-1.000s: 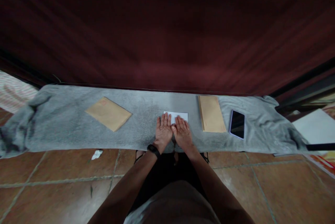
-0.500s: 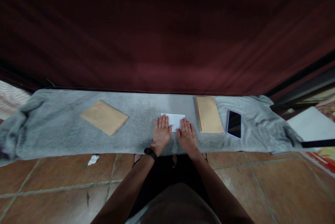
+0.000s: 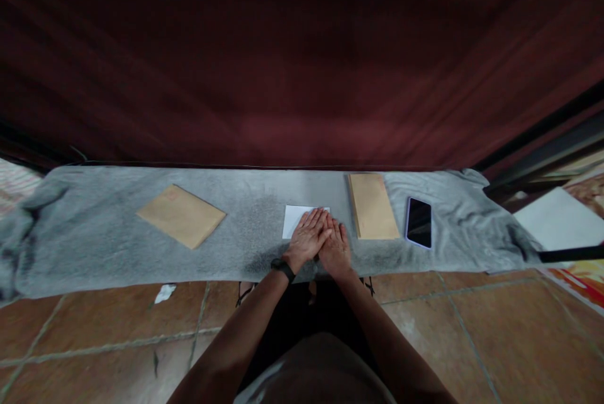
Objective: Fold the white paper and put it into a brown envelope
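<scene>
A small white sheet of paper (image 3: 291, 221) lies flat on the grey cloth in front of me, its right part covered by my hands. My left hand (image 3: 309, 234), with a dark band on the wrist, rests palm down on the paper, fingers stretched out. Beside it, my right hand (image 3: 335, 246) lies flat at the paper's right edge. The two hands touch and overlap slightly at the fingers. To the right sits a stack of brown envelopes (image 3: 375, 206); more brown envelopes (image 3: 183, 215) lie slanted at the left.
A phone (image 3: 419, 223) in a purple case lies right of the envelope stack. Grey cloth (image 3: 255, 202) covers the long narrow surface. Behind it hangs a dark red curtain (image 3: 292, 77). A white scrap (image 3: 165, 292) is on the tiled floor (image 3: 117, 328).
My left hand has slid right across the paper to meet my right hand, uncovering the paper's left part. My right hand has stayed nearly in place.
</scene>
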A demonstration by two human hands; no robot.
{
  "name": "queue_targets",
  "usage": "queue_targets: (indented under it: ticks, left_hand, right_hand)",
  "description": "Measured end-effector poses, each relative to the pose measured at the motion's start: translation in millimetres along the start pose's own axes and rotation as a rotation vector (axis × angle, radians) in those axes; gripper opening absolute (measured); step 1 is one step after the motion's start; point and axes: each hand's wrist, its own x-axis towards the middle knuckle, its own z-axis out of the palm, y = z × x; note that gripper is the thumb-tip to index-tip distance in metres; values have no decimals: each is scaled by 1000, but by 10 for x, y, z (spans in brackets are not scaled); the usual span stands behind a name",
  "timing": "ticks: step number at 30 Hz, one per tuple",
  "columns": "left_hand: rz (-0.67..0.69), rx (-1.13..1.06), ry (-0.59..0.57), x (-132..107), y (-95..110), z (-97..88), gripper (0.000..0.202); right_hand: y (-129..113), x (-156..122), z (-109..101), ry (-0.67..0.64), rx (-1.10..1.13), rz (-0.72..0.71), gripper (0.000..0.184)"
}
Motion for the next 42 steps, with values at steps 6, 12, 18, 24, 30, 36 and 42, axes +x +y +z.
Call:
queue_targets:
  ticks: [6, 12, 18, 24, 30, 36, 42]
  left_hand:
    - [-49, 70, 26, -35, -51, 34, 60]
    - [-110, 136, 81, -132, -182, 19, 61]
    - [-201, 160, 116, -293, -275, 12, 62]
    - [-221, 156, 146, -337, -269, 25, 61]
    - [-217, 169, 107, -333, -280, 15, 60]
    - [-223, 169, 107, -331, -270, 16, 60]
    - [-221, 152, 135, -370, -251, -4, 60]
  right_hand:
    - [27, -4, 51, -1, 49, 40, 61]
    - [22, -11, 72, 66, 77, 44, 56]
    - [23, -7, 65, 89, 100, 62, 56]
    - [-11, 2, 7, 109, 109, 56, 54]
    - [-162, -97, 17, 68, 143, -113, 51]
    - [-97, -218, 40, 103, 92, -64, 57]
    - [11, -232, 3, 93, 118, -17, 57]
